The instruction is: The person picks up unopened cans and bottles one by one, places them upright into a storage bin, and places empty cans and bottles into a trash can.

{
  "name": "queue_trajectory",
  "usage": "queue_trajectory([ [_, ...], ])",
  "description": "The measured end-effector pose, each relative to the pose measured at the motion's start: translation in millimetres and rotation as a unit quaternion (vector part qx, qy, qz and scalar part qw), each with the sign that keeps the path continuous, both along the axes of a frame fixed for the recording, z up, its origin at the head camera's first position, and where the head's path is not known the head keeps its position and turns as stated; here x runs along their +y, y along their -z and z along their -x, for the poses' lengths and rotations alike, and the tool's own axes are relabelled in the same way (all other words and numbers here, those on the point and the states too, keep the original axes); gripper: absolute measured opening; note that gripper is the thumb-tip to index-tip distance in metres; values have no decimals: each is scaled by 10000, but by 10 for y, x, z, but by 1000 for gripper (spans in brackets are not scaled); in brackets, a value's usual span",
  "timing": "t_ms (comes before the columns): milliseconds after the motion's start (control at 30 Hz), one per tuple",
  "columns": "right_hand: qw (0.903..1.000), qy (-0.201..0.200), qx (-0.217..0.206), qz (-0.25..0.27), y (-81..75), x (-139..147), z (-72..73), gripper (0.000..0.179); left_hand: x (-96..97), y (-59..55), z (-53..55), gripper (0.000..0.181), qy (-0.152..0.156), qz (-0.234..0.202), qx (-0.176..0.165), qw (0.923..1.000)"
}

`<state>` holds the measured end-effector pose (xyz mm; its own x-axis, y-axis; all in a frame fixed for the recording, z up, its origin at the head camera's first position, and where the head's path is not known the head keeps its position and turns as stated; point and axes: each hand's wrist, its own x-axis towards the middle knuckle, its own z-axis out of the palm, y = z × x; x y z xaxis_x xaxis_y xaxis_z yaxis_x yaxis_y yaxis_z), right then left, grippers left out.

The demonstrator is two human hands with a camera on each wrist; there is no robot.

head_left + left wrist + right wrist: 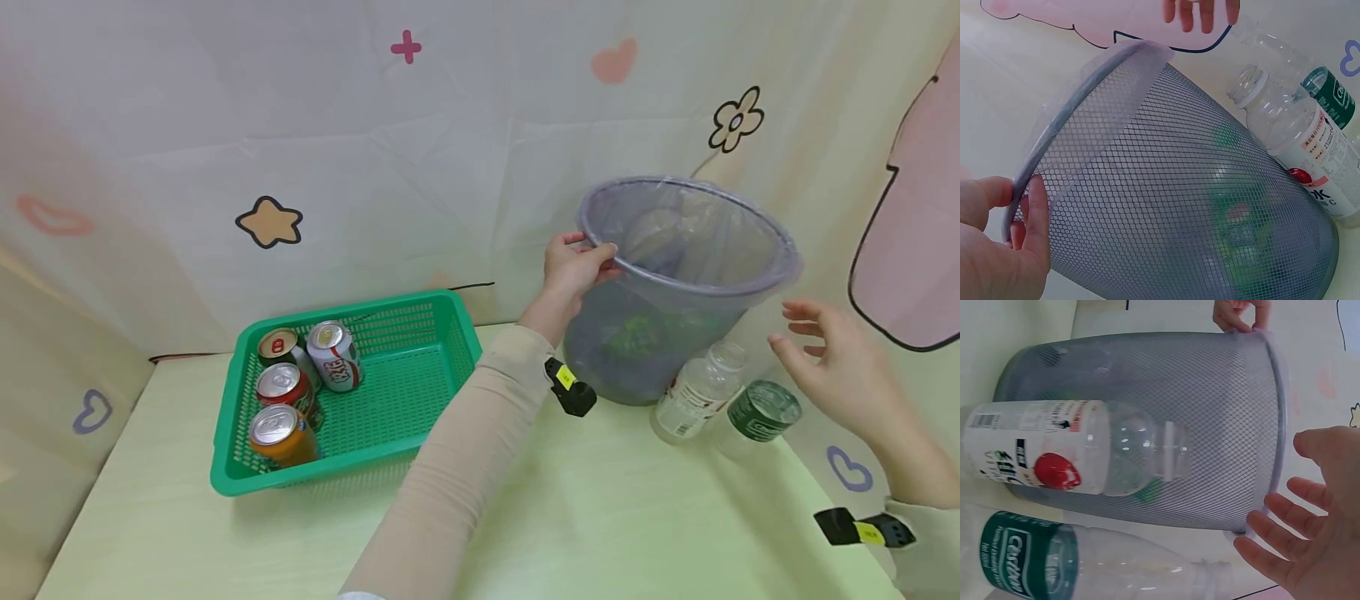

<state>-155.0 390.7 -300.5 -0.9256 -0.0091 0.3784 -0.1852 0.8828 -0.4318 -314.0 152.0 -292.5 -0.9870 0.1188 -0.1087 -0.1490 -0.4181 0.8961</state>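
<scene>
Head view, right of center: the left hand (573, 271) pinches the rim of a gray mesh bin (607, 358) between thumb and fingers, and a clear plastic liner (690, 233) covers that rim. At the right edge of the frame, the right hand (847, 367) has its fingers loosely spread and holds nothing. Near it at lower right, a white-labeled bottle (693, 396) stands just beside the bin, with a green-labeled bottle (761, 412) to its right. Left of center, a green basket (397, 392) sits on the table (637, 517) with four cans (283, 437) grouped at its left end.
</scene>
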Motion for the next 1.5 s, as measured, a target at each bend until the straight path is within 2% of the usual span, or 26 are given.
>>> queue_trajectory([
  [133,9999,-104,19,39,137,5,-44,52,-11,-1,6,35,-10,67,14,10000],
  [467,9997,-3,-23,240,473,-78,-141,64,18,15,11,36,24,46,2,10000],
  [767,9970,56,307,711,768,-200,-129,73,6,4,19,37,-49,31,21,10000],
  [933,9970,147,110,756,874,-218,-113,77,3,-4,4,36,-39,80,3,10000],
  [1100,9962,286,134,810,962,-232,-101,81,13,3,4,36,-26,94,-34,9999],
  [1367,9912,366,111,1266,1051,-289,-75,83,1,13,-2,36,6,96,-21,10000],
  [1500,9855,455,62,1633,1108,-310,-57,86,-8,1,-4,36,-9,55,4,10000],
])
